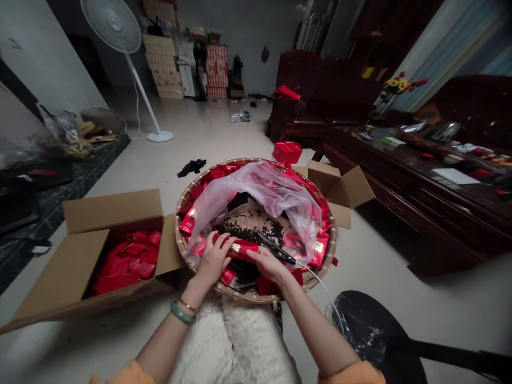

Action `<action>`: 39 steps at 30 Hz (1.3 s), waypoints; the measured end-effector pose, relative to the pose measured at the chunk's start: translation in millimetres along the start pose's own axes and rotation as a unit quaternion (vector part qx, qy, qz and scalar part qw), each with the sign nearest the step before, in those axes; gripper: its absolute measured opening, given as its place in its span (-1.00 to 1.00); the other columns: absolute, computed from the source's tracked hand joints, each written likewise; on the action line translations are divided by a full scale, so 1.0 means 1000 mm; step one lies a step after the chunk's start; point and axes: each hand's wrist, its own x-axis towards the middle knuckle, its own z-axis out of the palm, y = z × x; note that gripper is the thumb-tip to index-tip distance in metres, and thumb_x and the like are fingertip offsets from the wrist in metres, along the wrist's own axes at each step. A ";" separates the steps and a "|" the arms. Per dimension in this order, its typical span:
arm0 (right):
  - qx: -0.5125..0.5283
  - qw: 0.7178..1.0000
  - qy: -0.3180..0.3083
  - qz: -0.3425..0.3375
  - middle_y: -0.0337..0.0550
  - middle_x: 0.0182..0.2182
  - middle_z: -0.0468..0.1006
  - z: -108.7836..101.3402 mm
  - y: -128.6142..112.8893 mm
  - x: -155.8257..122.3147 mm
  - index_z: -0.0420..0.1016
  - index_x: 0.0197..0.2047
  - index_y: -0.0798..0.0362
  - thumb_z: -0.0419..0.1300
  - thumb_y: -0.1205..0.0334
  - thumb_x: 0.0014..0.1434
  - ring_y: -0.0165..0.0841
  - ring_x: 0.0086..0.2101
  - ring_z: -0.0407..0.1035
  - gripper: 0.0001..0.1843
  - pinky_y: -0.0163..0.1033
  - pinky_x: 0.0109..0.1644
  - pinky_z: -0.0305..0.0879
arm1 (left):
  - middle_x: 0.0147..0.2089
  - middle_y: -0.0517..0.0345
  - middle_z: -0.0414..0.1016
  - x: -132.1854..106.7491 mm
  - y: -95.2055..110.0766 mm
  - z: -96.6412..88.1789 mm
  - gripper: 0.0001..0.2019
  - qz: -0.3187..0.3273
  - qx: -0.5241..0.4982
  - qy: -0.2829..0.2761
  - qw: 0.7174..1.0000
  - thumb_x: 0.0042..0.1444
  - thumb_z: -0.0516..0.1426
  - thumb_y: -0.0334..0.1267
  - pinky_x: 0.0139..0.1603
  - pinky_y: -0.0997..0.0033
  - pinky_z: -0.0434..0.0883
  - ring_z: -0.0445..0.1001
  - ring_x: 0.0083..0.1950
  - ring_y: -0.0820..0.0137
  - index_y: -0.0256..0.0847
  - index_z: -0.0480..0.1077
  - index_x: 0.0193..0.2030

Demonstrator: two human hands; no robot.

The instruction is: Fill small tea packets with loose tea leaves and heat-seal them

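Observation:
A red foil packet (241, 248) with gold and dark print lies sideways between my two hands, over the near part of a round woven bamboo basket (181, 234). My left hand (215, 260) closes over its left end, fingers on top. At the right end my right hand (267, 262) pinches it. Just beyond the right hand rests a black clamp-like tool (276, 248) with a white cord. Inside the basket, dark loose leaves (244, 226) lie in a translucent plastic bag (256, 181), ringed by more red packets (320, 248).
Left of the basket stands an open cardboard box (112, 205) full of red packets. Another open carton (340, 186) and a red box (287, 152) sit behind it. A dark wooden table (372, 176) is at right. A black round base (380, 346) and white fan (160, 136) stand on the floor.

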 end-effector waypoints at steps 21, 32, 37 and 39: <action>-0.050 0.998 0.026 0.034 -0.02 -0.19 0.58 0.001 -0.005 0.002 0.52 -0.13 0.10 0.06 -0.32 0.06 -0.21 -0.11 0.42 -0.35 -0.05 0.01 0.28 | 0.06 0.00 0.45 0.000 0.012 0.014 -0.41 -0.032 -0.090 0.004 0.995 -0.10 0.23 -0.47 0.04 0.14 0.39 0.32 0.01 0.19 -0.19 0.28 0.14; -0.325 0.938 0.105 -0.064 -0.06 0.14 0.37 -0.001 -0.014 -0.007 0.42 0.11 0.00 0.07 -0.23 0.11 -0.19 0.16 0.22 -0.36 -0.01 0.29 0.00 | 0.03 0.01 0.46 0.001 0.018 0.021 -0.46 -0.069 -0.076 0.033 0.994 -0.09 0.24 -0.38 0.04 0.11 0.37 0.30 0.00 0.14 -0.23 0.29 0.10; -0.349 0.931 0.104 -0.035 -0.07 0.19 0.29 0.005 -0.015 -0.002 0.33 0.18 0.00 0.08 -0.21 0.13 -0.20 0.22 0.12 -0.34 0.01 0.33 -0.14 | 0.03 -0.03 0.45 0.000 0.019 0.017 -0.46 -0.069 -0.066 0.044 0.994 -0.05 0.24 -0.32 0.01 0.11 0.37 0.33 -0.01 0.12 -0.23 0.28 0.12; -0.334 0.937 0.094 -0.029 -0.10 0.20 0.28 0.008 -0.016 -0.003 0.33 0.18 -0.02 0.10 -0.20 0.12 -0.20 0.23 0.10 -0.35 0.01 0.33 -0.14 | 0.03 -0.04 0.46 0.000 0.019 0.017 -0.48 -0.074 -0.067 0.049 0.994 -0.03 0.23 -0.29 -0.01 0.11 0.38 0.34 -0.02 0.12 -0.22 0.28 0.12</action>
